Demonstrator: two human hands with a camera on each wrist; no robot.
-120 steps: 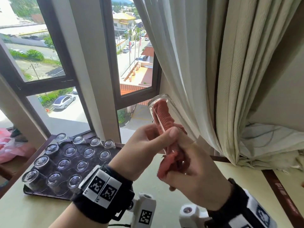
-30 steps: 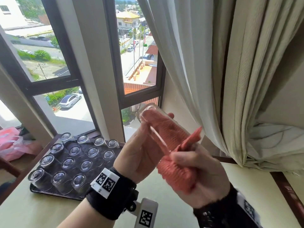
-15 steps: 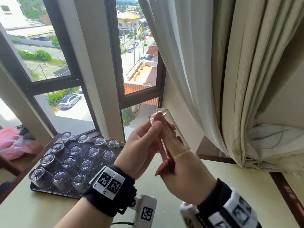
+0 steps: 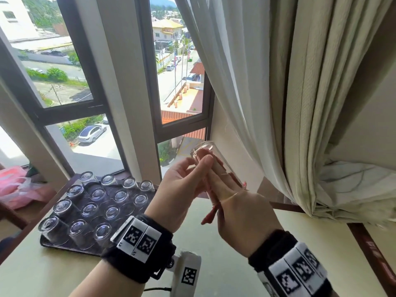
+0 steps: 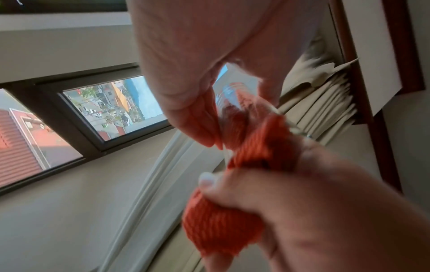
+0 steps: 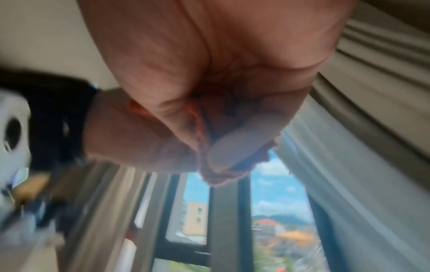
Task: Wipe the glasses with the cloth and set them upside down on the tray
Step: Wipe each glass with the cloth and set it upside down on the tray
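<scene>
Held up at centre in front of the curtain (image 4: 267,82): a clear glass (image 4: 216,168), base tilted toward 11 o'clock, gripped by the left hand (image 4: 182,189) with thumb along its side. Right hand (image 4: 242,219) closed around a red knitted cloth (image 5: 223,226), fingers pushed with it into the glass mouth. At 8 o'clock on the worktop (image 4: 300,243), a dark tray (image 4: 70,246) of upturned glasses (image 4: 90,210).

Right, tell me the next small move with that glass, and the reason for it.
Probably draw the fingers and cloth out of the glass. The right hand has cloth-wrapped fingers pushed deep inside, the left hand keeps a grip on the outside, and the tray holds only upturned glasses, so this one should go there next.
</scene>
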